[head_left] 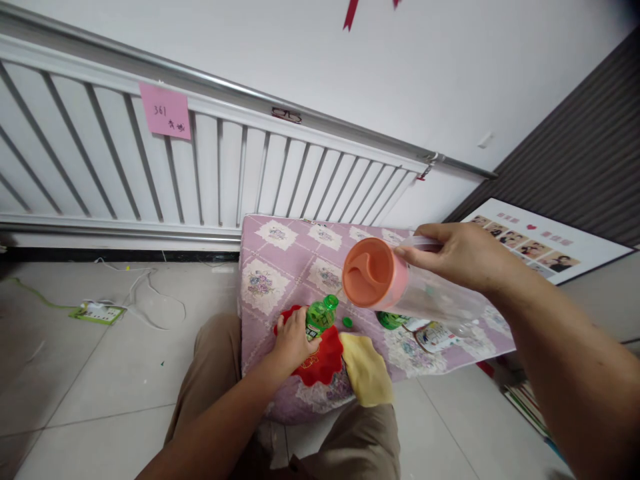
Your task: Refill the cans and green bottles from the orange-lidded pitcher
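Observation:
My left hand (293, 343) is closed round a small green plastic bottle (320, 319), which stands uncapped and slightly tilted over a red wavy-rimmed plate (327, 363). My right hand (450, 257) grips the handle of a clear pitcher (435, 293) with an orange lid (369, 273). The pitcher is tipped almost level, its lid facing left, close above and right of the bottle's mouth. Whether liquid is flowing, I cannot tell. A green bottle cap (347, 322) lies on the cloth beside the plate. Right of the plate a folded yellow cloth (367, 370) hangs over the table edge.
The table has a purple floral tablecloth (285, 267). Partly behind the pitcher are a green container (391, 320) and a labelled one (433, 337). A white radiator (280, 173) runs along the wall. Cables and a power strip (97, 312) lie on the floor at left.

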{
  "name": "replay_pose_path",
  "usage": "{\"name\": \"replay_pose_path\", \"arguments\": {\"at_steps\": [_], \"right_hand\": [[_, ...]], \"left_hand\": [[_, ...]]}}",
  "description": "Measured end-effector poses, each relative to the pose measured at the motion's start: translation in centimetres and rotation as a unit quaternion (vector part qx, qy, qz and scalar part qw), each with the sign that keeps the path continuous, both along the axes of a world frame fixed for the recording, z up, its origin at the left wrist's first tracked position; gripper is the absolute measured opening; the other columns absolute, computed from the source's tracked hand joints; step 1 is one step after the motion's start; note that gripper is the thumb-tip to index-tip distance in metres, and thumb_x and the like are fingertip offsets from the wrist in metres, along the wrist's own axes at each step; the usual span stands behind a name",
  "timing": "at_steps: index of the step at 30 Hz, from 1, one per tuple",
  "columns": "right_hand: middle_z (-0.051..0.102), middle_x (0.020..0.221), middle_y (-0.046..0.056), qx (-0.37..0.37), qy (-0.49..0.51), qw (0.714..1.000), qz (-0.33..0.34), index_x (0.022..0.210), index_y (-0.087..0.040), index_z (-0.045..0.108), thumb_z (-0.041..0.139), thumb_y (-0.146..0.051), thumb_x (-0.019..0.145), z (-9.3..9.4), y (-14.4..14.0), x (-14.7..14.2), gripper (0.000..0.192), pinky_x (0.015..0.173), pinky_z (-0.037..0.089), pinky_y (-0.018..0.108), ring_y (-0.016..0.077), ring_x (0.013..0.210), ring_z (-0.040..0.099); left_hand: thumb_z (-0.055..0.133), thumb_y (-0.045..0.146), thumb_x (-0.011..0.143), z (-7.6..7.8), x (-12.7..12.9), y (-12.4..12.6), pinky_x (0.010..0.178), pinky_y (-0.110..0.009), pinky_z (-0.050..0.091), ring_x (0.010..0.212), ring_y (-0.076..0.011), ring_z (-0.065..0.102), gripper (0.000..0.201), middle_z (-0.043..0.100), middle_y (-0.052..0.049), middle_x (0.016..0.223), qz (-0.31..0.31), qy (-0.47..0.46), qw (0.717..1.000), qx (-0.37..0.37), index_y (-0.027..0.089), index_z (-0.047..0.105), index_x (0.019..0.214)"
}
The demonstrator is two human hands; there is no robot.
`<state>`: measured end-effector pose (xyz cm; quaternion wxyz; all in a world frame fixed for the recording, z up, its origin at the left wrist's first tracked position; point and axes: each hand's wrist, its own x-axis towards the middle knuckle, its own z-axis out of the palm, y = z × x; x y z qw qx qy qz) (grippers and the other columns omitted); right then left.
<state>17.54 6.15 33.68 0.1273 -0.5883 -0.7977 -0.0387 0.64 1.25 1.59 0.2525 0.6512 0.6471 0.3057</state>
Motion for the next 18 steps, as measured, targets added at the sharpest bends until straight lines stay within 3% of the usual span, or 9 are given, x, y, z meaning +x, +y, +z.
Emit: {"name": "replay_pose_path", "arguments": {"at_steps": [18], "right_hand": [[0.032,0.048,-0.005,0.001,-0.005,1.0,0.008,0.057,-0.024,0.043,0.057,-0.065,0.069,0.08,-0.05,-0.09,0.046,0.049,0.027,0.029,0.0113,0.05,0.031]], "left_hand": [[0.075,0.028,0.076,-0.1,0.06,0.04,0.122,-0.055,0.024,0.137,-0.031,0.052,0.073,0.061,-0.014,0.14,-0.001,-0.002,1.0,0.002,0.021,0.041,0.14]]}}
